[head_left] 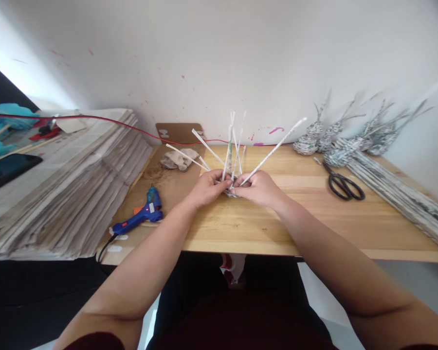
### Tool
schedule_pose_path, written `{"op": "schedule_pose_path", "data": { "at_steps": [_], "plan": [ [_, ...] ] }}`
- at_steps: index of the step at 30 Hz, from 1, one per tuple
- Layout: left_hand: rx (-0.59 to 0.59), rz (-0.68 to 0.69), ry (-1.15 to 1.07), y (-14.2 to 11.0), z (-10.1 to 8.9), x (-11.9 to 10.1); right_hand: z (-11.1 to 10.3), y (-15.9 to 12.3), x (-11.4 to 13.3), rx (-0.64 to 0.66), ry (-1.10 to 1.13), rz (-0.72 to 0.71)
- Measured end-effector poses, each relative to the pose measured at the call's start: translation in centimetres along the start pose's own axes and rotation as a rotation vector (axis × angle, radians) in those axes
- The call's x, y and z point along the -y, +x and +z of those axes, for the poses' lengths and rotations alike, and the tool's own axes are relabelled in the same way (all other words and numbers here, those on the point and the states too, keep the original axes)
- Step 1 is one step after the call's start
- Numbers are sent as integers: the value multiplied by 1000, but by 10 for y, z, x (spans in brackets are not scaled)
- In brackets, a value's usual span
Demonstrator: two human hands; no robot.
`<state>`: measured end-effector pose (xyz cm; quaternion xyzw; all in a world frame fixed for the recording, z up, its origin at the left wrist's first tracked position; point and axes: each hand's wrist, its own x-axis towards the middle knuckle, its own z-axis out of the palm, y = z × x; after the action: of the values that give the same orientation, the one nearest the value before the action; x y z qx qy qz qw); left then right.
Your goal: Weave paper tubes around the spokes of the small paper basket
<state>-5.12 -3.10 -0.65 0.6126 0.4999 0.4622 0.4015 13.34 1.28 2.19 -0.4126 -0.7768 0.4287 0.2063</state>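
Note:
Between my hands, low over the wooden table, is a small woven base (233, 193) of rolled newspaper. Several thin paper tubes (209, 147) fan upward and outward from it. My left hand (209, 186) is closed on its left side, thumb and fingers pinching at the bottom of the tubes. From the right, my right hand (258, 188) pinches the weaving, and one long paper tube (277, 147) slants up and right from its fingers. Both thumbs nearly meet at the near edge. My fingers hide much of the base.
A blue glue gun (140, 216) lies on cardboard at left, beside a crumpled cloth (178, 159) and stacked newspapers (95, 194). Black scissors (345, 186), several woven paper pieces (308, 138) and a bundle of paper tubes (397, 197) lie at right. A red cord (131, 125) runs along the back.

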Motion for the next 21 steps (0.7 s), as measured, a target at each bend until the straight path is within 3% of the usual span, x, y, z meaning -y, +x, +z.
{"op": "schedule_pose_path", "data": {
  "at_steps": [21],
  "plan": [
    [81,95,75,-1,-12,-5,-8,3,-4,27,42,-42]
  ]
}}
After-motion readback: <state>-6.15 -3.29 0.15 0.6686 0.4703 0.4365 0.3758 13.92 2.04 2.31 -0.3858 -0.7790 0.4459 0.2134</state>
